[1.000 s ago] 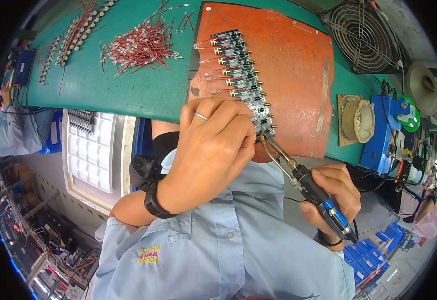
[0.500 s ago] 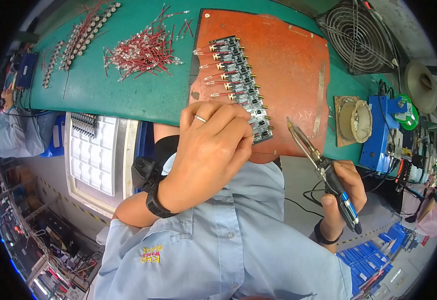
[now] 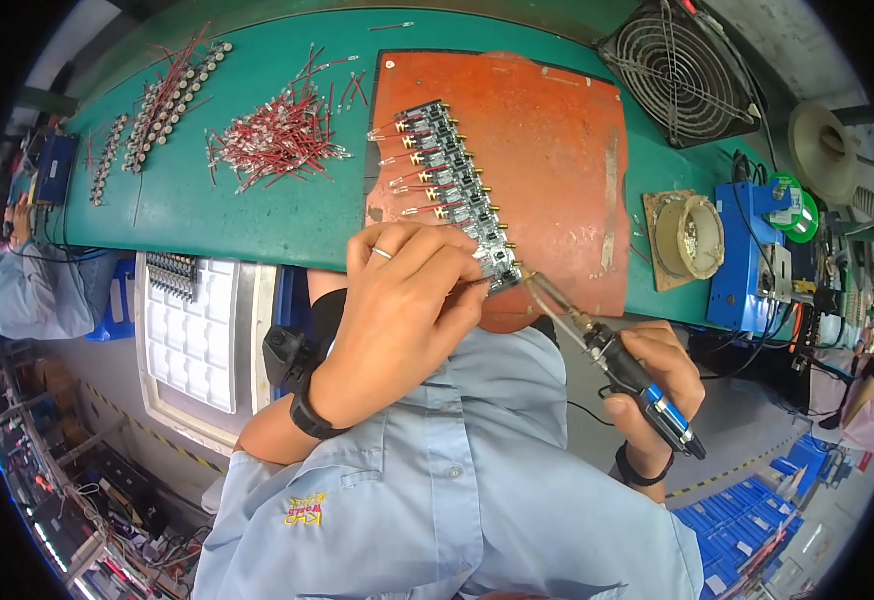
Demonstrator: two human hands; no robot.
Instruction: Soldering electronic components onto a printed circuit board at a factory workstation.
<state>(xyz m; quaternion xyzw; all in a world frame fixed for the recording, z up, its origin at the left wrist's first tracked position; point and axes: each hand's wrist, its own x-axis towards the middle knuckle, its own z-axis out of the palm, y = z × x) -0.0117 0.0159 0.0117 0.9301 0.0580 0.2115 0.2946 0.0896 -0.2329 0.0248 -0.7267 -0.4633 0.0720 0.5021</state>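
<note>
A row of small circuit boards point(image 3: 454, 170) lies on the orange mat, with red-wired clear LEDs sticking out along its left side and brass-coloured pins along its right. Over the near end of this row, my left hand point(image 3: 404, 295) has its fingers bent and pinched together. What the fingertips hold is mostly hidden. My right hand point(image 3: 657, 385) grips a soldering iron point(image 3: 617, 360), black and blue, with a thin tube running beside its shaft. Its tip points left and is at the right edge of the nearest boards; contact I cannot tell.
On the green bench point(image 3: 287, 225) lies a heap of red-wired LEDs point(image 3: 277, 138), left of the orange mat point(image 3: 547, 150). Strips of round parts point(image 3: 169, 105) lie farther left. A fan point(image 3: 679, 72), a round pot point(image 3: 690, 237) and a blue machine point(image 3: 740, 260) stand right. White trays point(image 3: 192, 350) sit lower left.
The soldering iron has moved left, bringing its tip from over bare mat to the near boards. My left hand stays pinched at the row. The whole view has shifted slightly.
</note>
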